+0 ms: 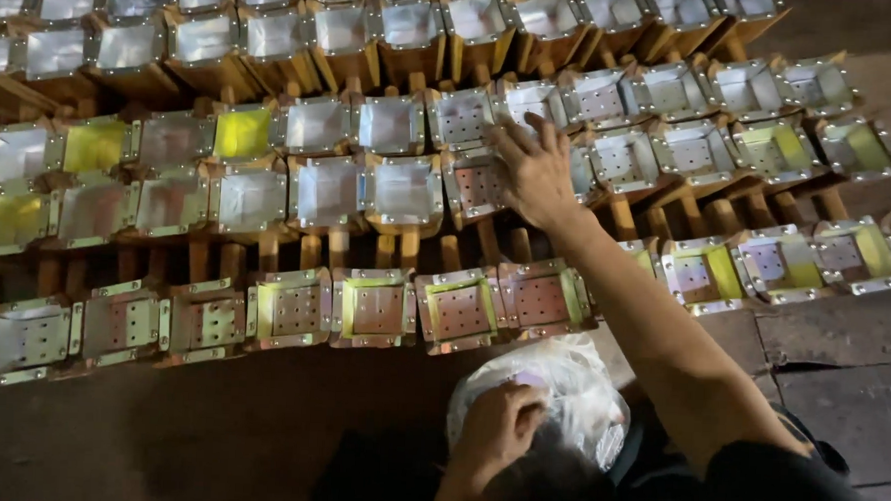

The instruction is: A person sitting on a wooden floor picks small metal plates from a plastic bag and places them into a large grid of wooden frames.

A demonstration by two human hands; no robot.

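Many small square boxes of wood with shiny silver walls are set in tight rows across the upper and middle parts of the frame, on a dark floor. The right hand is stretched out to the middle of the frame and is laid over one square box with a red dotted bottom. Its fingers are spread apart and nothing is seen to be held in them. The left hand is kept low, at the bottom middle of the frame, and its fingers are curled shut on the top of a clear plastic bag. What is in the bag cannot be made out. The step in hand seems to be one of reaching: one box is touched while the bag is gripped. Any move over that box would likely call for a gentle, well-aimed hand, since the boxes beside it are touching it. The open mouth of the box is pointed up at the camera. Its mouth is square, so no long side is seen there, but its wooden leg is run down toward the bottom of the frame.
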